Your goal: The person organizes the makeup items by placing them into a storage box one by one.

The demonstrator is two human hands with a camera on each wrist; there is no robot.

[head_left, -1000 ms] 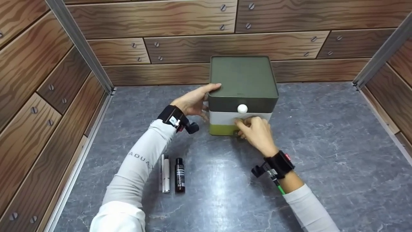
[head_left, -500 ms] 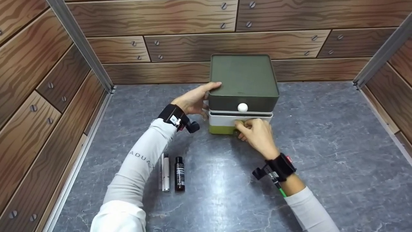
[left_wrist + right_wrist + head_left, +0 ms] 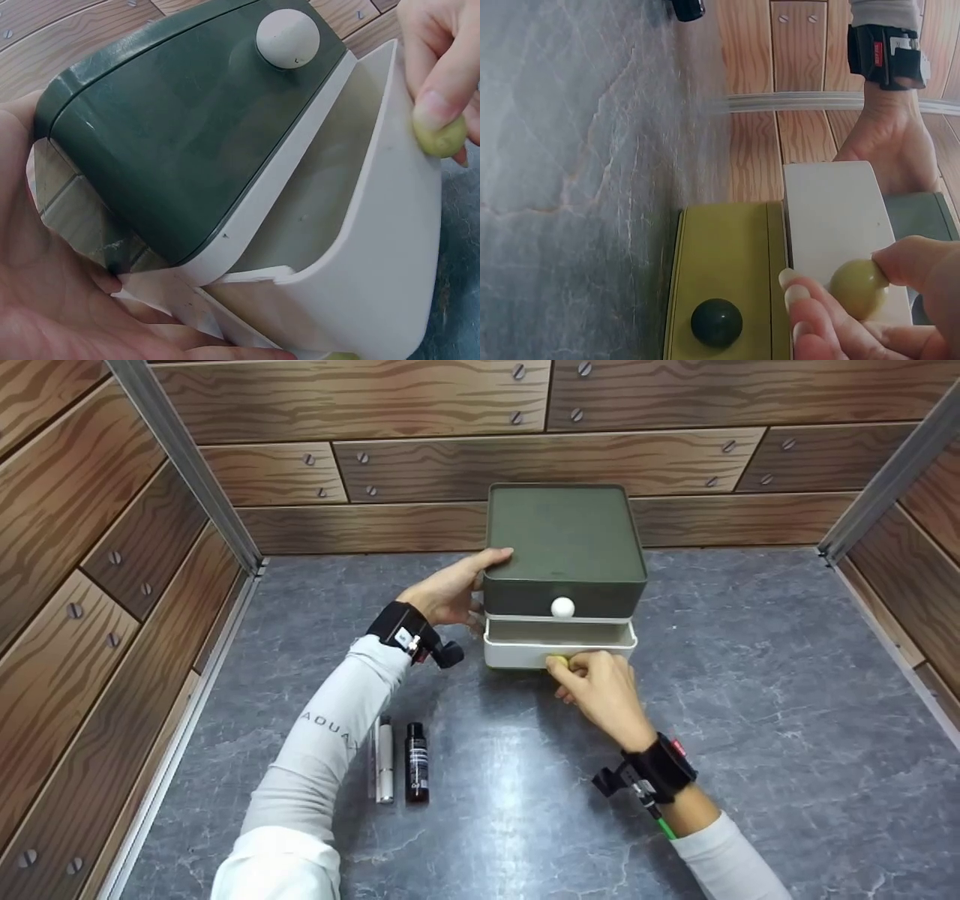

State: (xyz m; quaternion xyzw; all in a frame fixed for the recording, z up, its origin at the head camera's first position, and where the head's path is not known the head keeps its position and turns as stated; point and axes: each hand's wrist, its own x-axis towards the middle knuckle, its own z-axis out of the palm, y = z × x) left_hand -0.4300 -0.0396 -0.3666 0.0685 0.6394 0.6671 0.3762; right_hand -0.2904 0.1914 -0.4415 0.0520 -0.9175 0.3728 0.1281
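One box (image 3: 566,529), three drawers (image 3: 517,655), three knobs (image 3: 562,607), one bottle (image 3: 417,763).

The drawer (image 3: 386,232) looks smooth plastic, the dark knob (image 3: 717,323) glossy

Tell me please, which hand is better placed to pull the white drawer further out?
Probably the right hand: it pinches the knob of the drawer. The left hand touches the box at its side, so better for steadying.

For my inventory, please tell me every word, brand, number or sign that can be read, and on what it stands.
"AQUA", then an unclear mark: on the left sleeve.
Dark bottle label: print too small to read.
Red tags on the wristbands: too blurred to read.
Box top: faint mark near front edge, unreadable.
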